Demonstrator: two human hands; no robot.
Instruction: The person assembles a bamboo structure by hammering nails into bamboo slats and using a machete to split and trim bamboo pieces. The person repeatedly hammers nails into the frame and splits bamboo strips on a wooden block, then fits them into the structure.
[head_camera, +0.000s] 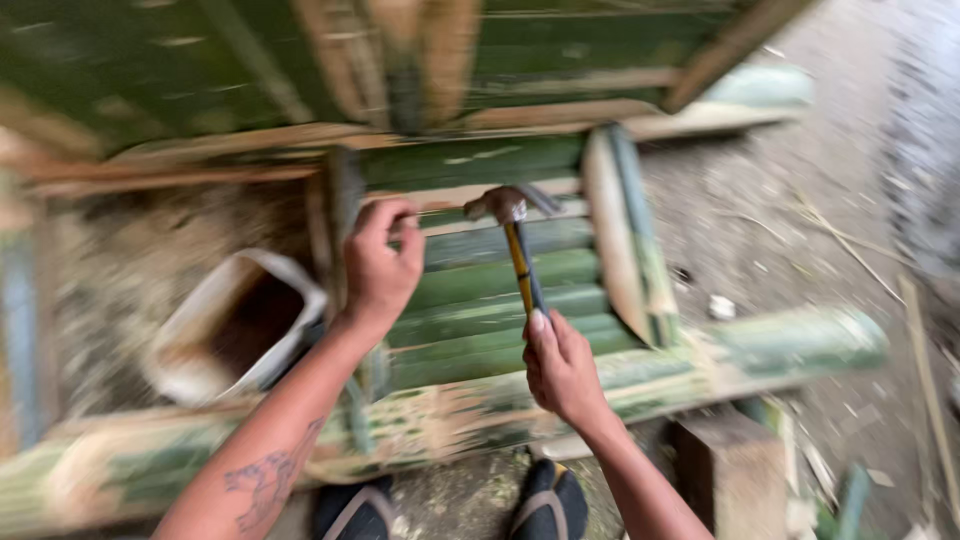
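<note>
A person's right hand (562, 368) wraps its fingers around a hammer (516, 240), its head raised over green bamboo slats (500, 300), seemingly to strike. The left hand (381, 265) curls its fingers on an upright strip (345, 215), apparently steadying it. A white container (235, 325) sits left.

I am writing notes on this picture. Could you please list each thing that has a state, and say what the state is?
Left hand: closed on an upright bamboo piece.
Right hand: gripping the hammer handle.
Hammer: raised, head over the green bamboo slats.
White container: open, tilted; contents unclear.
Bamboo frame pole: lying horizontal.
Wooden block: standing on the ground.
</note>
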